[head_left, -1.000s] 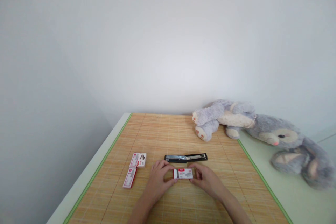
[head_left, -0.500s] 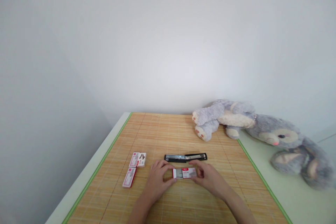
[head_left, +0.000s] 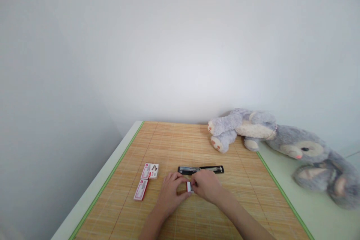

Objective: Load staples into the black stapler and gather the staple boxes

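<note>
A small red-and-white staple box (head_left: 188, 187) lies near the middle of the mat, with grey inside its partly open left section. My left hand (head_left: 170, 191) grips the box's left end between thumb and fingers. Over the right part of the box is my right hand (head_left: 207, 186), its fingers pinched together at the open section. What they pinch is hidden, and so is most of the box. Just beyond my hands lies a black stapler (head_left: 189, 170), opened out flat with its metal rail showing.
Several small red-and-white boxes (head_left: 140, 189) lie together to the left on the bamboo mat (head_left: 174, 142). A grey plush toy (head_left: 257, 129) lies on its side at the back right, reaching past the mat onto the pale table (head_left: 306, 210). Behind stands a white wall.
My right hand has moved left from the box's right end to over its open section, and its fingers have closed in a pinch. My left hand stays on the box's left end.
</note>
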The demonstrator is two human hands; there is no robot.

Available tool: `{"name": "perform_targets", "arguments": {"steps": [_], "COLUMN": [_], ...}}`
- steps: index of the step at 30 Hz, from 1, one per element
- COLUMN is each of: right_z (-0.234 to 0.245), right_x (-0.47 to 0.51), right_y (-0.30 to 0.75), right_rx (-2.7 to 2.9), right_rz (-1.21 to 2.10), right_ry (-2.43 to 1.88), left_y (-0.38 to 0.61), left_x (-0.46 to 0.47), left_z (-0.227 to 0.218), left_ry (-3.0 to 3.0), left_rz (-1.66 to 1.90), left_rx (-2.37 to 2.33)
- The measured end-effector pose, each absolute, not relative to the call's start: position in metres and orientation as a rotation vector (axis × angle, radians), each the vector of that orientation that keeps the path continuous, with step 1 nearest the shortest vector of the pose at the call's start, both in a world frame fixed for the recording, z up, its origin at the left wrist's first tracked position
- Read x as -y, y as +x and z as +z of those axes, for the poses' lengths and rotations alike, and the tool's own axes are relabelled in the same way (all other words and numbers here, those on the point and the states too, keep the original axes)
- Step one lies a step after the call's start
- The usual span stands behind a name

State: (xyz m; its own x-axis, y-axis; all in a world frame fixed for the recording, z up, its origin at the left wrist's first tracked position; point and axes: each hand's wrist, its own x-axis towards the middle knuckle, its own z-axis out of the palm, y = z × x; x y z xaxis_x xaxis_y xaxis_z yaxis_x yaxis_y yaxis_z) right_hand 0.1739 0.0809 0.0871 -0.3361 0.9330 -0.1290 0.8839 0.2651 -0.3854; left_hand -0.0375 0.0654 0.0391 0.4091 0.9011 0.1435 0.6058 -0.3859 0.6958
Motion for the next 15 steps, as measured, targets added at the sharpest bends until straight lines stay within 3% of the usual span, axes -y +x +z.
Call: {"name": "perform_targets", "arguments": {"steps": [7,15], "right_z": [0.093,0.062], "right_x": [-0.077,-0.056], "right_y": [0.209,0.23], "right_rx": [2.195,1.911], "right_rz": [0.799,0.93], "right_ry": [-1.582,-1.55], "left_y": [-0.037,-0.035], "left_x": [-0.065,-0.067], "left_z": [0.042,0.041], "left_ry": [2.097,2.087], "left_rz": [0.697,0.651], "left_rx": [-1.292,-1.301]}}
